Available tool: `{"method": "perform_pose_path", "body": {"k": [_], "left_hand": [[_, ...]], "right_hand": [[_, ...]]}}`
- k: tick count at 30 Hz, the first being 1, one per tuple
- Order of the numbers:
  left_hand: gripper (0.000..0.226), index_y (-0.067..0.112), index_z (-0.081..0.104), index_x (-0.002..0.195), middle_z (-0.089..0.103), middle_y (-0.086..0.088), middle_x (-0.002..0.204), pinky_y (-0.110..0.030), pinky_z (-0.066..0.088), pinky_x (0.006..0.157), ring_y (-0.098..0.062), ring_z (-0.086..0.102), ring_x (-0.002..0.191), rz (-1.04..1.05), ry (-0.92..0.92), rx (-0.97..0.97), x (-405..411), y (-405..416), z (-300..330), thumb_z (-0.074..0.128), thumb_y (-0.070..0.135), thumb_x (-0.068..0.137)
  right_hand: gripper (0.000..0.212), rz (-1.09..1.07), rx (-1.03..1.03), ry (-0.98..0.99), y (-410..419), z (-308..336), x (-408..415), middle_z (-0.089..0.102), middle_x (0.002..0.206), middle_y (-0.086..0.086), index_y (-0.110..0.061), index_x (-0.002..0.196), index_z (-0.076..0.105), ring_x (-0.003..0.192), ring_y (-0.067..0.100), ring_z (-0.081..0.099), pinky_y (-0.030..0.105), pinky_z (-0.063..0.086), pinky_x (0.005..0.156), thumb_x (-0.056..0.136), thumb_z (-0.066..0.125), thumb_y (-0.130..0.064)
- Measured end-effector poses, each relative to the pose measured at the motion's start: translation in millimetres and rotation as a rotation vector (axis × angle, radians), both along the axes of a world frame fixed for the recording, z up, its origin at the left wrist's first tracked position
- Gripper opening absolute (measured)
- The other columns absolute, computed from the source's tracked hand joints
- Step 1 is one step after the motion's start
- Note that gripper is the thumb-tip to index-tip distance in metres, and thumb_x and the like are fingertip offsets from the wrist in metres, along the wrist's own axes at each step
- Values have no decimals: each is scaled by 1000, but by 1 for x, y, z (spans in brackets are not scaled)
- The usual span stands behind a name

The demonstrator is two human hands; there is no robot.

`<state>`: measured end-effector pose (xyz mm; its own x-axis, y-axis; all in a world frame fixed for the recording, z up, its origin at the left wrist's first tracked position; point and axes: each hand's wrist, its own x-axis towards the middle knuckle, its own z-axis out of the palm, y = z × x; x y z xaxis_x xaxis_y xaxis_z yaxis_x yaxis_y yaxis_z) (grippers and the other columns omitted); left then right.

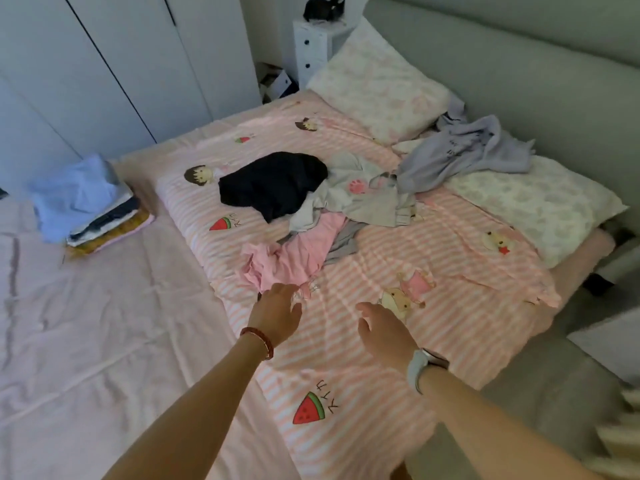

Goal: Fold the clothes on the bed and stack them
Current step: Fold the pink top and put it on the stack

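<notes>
Two hands reach out over the bed in front of you. Your left hand (pixel 277 311), with a red bracelet (pixel 258 341) at the wrist, has its fingertips at the near edge of the pink garment (pixel 294 259); whether they are touching or gripping the cloth you cannot tell, since the fingers are turned away and hidden by the back of the hand. Your right hand (pixel 384 329), with a pale watch (pixel 424 367) on the wrist, hovers above the striped quilt (pixel 381 393) just to the right, fingers spread and relaxed, holding nothing.

The unfolded clothes lie in a loose heap in the middle of the quilt: the pink garment nearest you, a grey piece (pixel 343 242) partly under it, a black garment (pixel 273 183) behind and to the left, and a light grey top with a pink paw print (pixel 367 195) beside the black one. A lavender sweatshirt (pixel 460 152) lies crumpled further back, between the two pillows (pixel 377 81) near the headboard (pixel 519 64).

A stack of folded clothes (pixel 86 206) sits well apart on the left, on the plain pink sheet (pixel 86 341), with a light blue piece on top.
</notes>
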<state>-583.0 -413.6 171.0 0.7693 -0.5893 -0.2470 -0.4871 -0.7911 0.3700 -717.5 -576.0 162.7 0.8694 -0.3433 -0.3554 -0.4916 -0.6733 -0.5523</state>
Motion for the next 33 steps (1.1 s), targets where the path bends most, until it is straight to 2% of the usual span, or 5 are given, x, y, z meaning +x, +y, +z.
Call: {"method": "perform_pose_path", "body": {"k": [16,23,27,29,33], "left_hand": [[52,26,31,140,23,-8,150,-49,29,106,-31,15,139,262,-62,541,148,-101,-165,46,39,93],[13,2,51,92,57,-10,77,-33,40,60,-27,53,69,616,20,-262,145,-94,-137,40,6,96],[12,8,45,88,43,5,60,-13,31,42,-4,40,47,655,152,-507,125,-91,-98,37,6,97],[14,13,47,88,41,10,54,-11,29,40,-3,39,41,679,197,-594,111,-90,-86,37,8,98],[19,17,57,87,48,5,60,-20,36,57,-5,41,52,599,347,-391,70,-70,-79,40,18,98]], "right_hand": [[47,596,-312,-147,-147,-148,232,36,142,4,-22,140,34,128,23,32,37,33,98,94,42,-20],[53,878,-513,-58,-144,-160,289,14,153,5,-35,138,31,141,29,9,55,16,109,91,50,-20],[7,711,-202,-295,-132,-139,278,59,100,4,-14,97,54,99,26,54,48,33,100,94,47,-17],[8,513,-105,-495,-128,-122,256,56,68,2,-8,83,54,62,22,54,36,48,65,91,54,-9],[13,479,-11,-472,-122,-98,178,50,52,0,-3,88,58,40,18,44,21,24,38,92,52,-14]]}}
